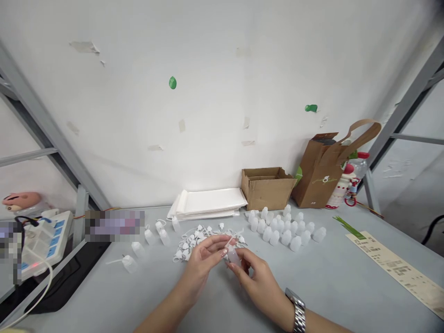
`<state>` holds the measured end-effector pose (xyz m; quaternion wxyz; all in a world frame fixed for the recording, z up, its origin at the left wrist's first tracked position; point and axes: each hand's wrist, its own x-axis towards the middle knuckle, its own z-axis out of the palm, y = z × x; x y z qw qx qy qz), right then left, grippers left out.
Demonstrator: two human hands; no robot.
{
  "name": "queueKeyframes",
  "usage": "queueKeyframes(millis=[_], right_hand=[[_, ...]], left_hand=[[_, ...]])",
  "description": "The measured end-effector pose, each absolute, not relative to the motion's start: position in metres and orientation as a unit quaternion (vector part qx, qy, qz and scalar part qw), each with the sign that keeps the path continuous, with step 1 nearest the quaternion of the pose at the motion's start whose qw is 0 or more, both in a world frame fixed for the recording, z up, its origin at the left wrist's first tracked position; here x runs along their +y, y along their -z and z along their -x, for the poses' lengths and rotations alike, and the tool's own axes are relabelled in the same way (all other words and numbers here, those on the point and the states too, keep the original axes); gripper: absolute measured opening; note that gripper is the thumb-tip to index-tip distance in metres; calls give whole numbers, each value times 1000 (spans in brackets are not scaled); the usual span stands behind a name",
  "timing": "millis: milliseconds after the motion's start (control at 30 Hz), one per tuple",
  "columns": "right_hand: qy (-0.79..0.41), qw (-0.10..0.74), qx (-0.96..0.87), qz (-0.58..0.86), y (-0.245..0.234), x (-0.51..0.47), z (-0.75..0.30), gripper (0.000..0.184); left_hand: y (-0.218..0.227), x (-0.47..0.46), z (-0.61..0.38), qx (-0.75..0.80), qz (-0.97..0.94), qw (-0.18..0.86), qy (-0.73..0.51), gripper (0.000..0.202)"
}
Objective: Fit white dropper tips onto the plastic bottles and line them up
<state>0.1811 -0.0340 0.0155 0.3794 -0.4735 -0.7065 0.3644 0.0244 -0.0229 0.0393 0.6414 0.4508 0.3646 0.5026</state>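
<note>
My right hand, with a metal-band watch on its wrist, is closed around a small translucent plastic bottle. The fingers of my left hand pinch a white cap with a thin strap at the bottle's top; whether the cap is seated cannot be seen. Just beyond my hands lies a pile of white caps with looped straps. To the right stand several small translucent bottles without visible caps. Over on the left are several capped bottles, one with its strap sticking out sideways.
White sheets or bags lie stacked against the wall, beside an open cardboard box. A brown paper bag stands back right. A printed paper strip lies at the right. At the left are a power strip and cables.
</note>
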Motion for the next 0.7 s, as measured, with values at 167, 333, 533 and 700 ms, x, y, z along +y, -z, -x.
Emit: queueKeyframes(millis=[167, 333, 533, 700], right_hand=[[-361, 375, -704, 483, -13, -34, -181, 14], [-348, 381, -702, 491, -16, -34, -180, 11], [-336, 389, -704, 490, -17, -35, -181, 10], [-322, 387, -709, 493, -16, -35, -181, 12]], left_hand=[[-41, -24, -25, 366, -463, 654, -473, 24], [-45, -26, -28, 382, -491, 636, -456, 23], [-43, -27, -28, 363, -501, 642, -454, 32], [-40, -27, -27, 348, -497, 653, -453, 35]])
